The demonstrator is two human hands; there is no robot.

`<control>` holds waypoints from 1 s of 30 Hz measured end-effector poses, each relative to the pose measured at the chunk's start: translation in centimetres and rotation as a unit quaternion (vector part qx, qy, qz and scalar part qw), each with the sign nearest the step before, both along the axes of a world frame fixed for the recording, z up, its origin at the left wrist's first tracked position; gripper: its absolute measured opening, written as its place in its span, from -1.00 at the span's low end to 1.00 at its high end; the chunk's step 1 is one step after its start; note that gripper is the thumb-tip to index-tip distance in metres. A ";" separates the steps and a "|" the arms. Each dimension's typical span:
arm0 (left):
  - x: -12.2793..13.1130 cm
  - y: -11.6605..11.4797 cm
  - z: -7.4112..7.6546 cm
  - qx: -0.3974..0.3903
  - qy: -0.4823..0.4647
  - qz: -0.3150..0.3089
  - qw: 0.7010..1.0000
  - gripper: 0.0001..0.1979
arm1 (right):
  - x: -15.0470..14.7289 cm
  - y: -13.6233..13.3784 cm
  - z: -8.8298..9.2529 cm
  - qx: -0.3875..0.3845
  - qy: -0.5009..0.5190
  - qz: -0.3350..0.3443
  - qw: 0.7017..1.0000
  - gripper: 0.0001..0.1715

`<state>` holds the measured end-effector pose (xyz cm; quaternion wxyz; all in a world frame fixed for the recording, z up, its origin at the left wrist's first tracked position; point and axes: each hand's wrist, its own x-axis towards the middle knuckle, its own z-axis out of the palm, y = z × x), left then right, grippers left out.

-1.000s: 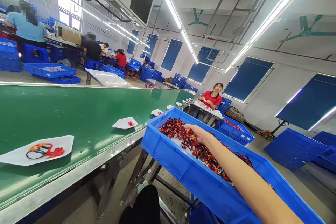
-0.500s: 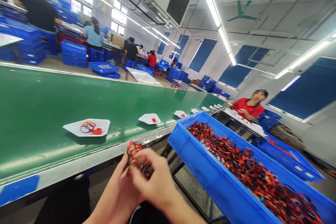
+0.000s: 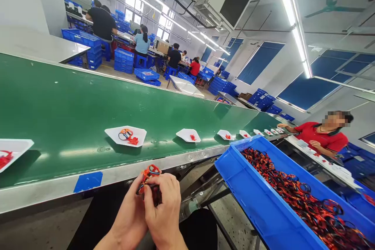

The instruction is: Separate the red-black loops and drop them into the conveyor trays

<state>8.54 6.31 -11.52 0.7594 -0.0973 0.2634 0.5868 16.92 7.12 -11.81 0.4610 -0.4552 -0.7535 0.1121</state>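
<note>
Left hand [image 3: 129,213] and right hand [image 3: 162,213] closed on a red-and-black cord bundle [image 3: 150,175], their fingers [image 3: 168,187] hiding its inner strands; the blue plastic crate [image 3: 254,199] at right is heaped with loose cords [image 3: 293,191], while white trays [image 3: 113,133] on the green conveyor belt [image 3: 58,101] hold small red pieces.

White walls [image 3: 228,60] hold blue-shaded windows [image 3: 259,62]; fluorescent tubes [image 3: 290,4] light the speckled concrete floor [image 3: 231,215].
</note>
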 end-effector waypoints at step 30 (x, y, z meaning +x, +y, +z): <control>0.0 -1.1 0.3 -0.093 0.089 -0.047 0.991 -0.55 | 4.5 1.3 -0.3 -0.452 0.677 0.201 0.545 -0.61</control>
